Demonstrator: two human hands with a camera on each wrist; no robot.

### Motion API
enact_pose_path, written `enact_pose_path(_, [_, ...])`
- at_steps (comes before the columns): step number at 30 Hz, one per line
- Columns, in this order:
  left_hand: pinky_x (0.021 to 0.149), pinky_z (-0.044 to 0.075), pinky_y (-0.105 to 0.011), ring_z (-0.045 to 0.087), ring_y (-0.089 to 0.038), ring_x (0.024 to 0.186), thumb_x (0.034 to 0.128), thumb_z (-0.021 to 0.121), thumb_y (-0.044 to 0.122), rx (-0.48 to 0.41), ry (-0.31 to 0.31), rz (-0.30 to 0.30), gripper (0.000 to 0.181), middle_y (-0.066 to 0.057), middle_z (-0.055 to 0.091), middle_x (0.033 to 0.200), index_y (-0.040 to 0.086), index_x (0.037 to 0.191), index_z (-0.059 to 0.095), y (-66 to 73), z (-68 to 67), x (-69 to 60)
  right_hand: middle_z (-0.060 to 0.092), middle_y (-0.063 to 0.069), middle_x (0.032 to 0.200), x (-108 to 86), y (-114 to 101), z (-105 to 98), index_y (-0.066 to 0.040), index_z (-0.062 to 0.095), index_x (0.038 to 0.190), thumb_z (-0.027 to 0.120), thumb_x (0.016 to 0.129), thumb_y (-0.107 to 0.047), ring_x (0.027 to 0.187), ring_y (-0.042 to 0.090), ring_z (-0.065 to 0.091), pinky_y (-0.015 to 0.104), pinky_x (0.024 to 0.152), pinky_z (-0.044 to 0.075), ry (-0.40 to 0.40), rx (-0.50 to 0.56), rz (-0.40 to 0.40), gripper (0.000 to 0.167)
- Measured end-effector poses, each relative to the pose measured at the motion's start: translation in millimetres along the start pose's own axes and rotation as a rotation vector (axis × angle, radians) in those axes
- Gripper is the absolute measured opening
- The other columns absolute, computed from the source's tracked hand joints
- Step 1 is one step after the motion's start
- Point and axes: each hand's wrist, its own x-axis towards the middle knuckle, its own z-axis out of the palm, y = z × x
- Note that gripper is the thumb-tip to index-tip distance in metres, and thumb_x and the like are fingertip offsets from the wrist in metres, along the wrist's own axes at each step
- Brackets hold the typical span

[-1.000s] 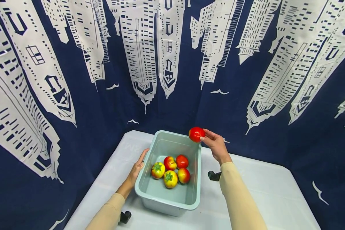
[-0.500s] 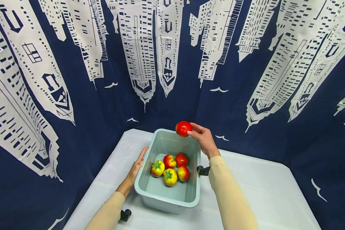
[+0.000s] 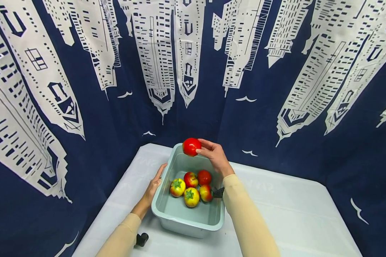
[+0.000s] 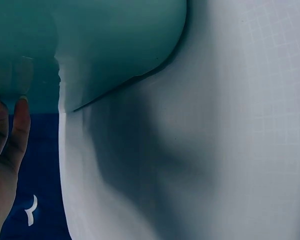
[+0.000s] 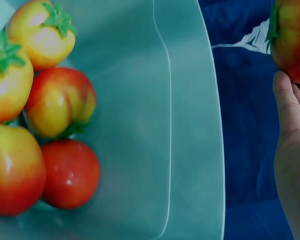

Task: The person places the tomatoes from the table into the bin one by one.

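My right hand (image 3: 214, 155) pinches a red tomato (image 3: 191, 147) between thumb and fingers, above the far end of a grey-green plastic bin (image 3: 188, 225). In the right wrist view, green leaves and a yellowish patch show on the held tomato (image 5: 296, 42). Against the bin's left side rest the extended fingers of my left hand (image 3: 151, 189); its fingertips (image 4: 22, 102) meet the wall in the left wrist view. Several red and yellow tomatoes lie together on the bin floor, among them a leafy yellow one (image 3: 191, 197) and a red one (image 3: 204, 177).
The bin stands on a white-covered table (image 3: 276, 214). Behind hangs a dark blue cloth (image 3: 206, 117) printed with white buildings. A black device sits at each wrist, one by the left (image 3: 143, 239) and one by the right (image 3: 217, 193).
My right hand has carried the red tomato leftward, from the bin's far right corner to over its far end. My left hand stays at the bin's side.
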Motion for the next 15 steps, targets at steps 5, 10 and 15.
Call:
enact_pose_path(5, [0.108,0.031,-0.02,0.034,-0.033,0.139,0.0899,0.023,0.025,-0.013,0.001,0.023,0.068,-0.023,0.026,0.158,0.012,0.156,0.015,-1.6,2.0,0.9,0.056,0.021,0.138,-0.2,-3.8,5.6,-0.003,0.054,0.137,0.067,0.086,0.0,0.105,0.008,0.068,0.026,0.09,0.053,-0.018,0.047,-0.004,0.052])
enact_pose_path(10, [0.107,0.034,-0.024,0.038,-0.033,0.137,0.0907,0.023,0.026,-0.011,0.004,0.014,0.067,-0.026,0.029,0.155,0.014,0.156,0.016,-0.5,1.7,0.1,0.066,0.008,0.127,-3.6,-5.9,6.1,0.003,0.051,0.138,0.065,0.085,0.006,0.104,0.008,0.068,0.025,0.09,0.053,-0.057,0.12,-0.039,0.055])
enact_pose_path(15, [0.106,0.033,-0.022,0.04,-0.023,0.136,0.0903,0.023,0.024,-0.009,0.005,0.013,0.067,-0.025,0.029,0.156,0.014,0.156,0.016,-1.3,1.0,-0.5,0.067,0.004,0.126,-7.7,-5.7,5.5,0.009,0.046,0.139,0.061,0.083,0.012,0.113,0.014,0.066,0.026,0.092,0.052,-0.146,0.23,-0.113,0.058])
